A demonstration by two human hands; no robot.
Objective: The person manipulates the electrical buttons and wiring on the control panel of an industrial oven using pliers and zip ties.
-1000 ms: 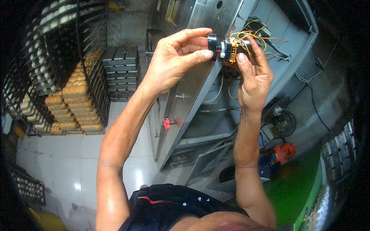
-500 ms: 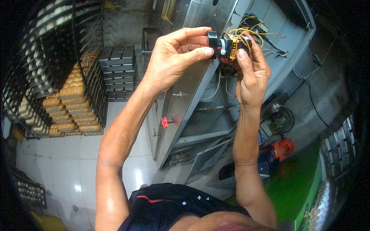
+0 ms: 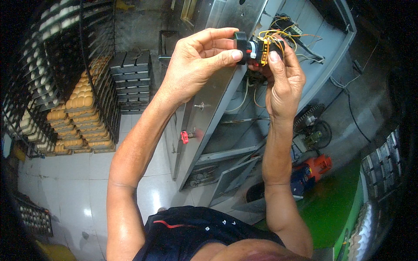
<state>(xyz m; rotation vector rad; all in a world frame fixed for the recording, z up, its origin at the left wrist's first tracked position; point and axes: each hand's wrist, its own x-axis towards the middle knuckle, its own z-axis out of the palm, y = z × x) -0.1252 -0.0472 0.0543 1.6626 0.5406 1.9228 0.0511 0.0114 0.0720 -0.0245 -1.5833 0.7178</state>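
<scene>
Between my hands is a panel switch with a round black head (image 3: 240, 48), a white collar (image 3: 253, 50) and a black and yellow wired block (image 3: 264, 51). My left hand (image 3: 204, 58) pinches the round head between thumb and fingers. My right hand (image 3: 285, 80) grips the wired block, its thumb on the near side and fingers behind. Yellow and orange wires (image 3: 278, 34) loop from the block toward the inside of a metal cabinet (image 3: 209, 126). Whether the switch passes through the cabinet panel, I cannot tell.
A toggle switch (image 3: 199, 105) and a red valve handle (image 3: 184, 137) stick out of the cabinet's front. Racks of bread rolls (image 3: 82, 102) and stacked baking pans (image 3: 130, 80) stand at left. An orange and blue machine (image 3: 311, 169) lies at right, near a green surface (image 3: 326, 213).
Both hands keep their holds. The round head has tilted slightly, showing more of its face, and it has shifted a little upward with my left hand.
</scene>
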